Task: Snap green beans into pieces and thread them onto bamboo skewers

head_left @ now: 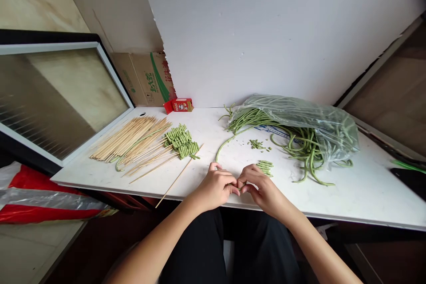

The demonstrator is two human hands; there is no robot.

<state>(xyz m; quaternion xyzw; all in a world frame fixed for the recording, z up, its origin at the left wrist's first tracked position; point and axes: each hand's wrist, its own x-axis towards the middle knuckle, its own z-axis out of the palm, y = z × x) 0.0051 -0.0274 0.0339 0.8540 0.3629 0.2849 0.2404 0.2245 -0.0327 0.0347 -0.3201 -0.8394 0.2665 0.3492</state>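
Observation:
My left hand (219, 185) is closed around a long green bean (223, 145), whose free length curves up and away across the white table. Right beside it, my right hand (254, 182) pinches the end of the same bean, so both sets of fingertips nearly meet. Just beyond my right hand lies a small row of cut bean pieces (265, 167). A single bamboo skewer (178, 178) rests to the left, its lower end past the table edge. Bean pieces threaded on skewers (181, 141) are stacked further left.
A large pile of bare skewers (129, 140) covers the left side. Long beans spill from a clear plastic bag (299, 117) at the back right. Small bean scraps (257, 144) lie near the middle. A red box (182, 105) stands at the back, before a cardboard carton (143, 77).

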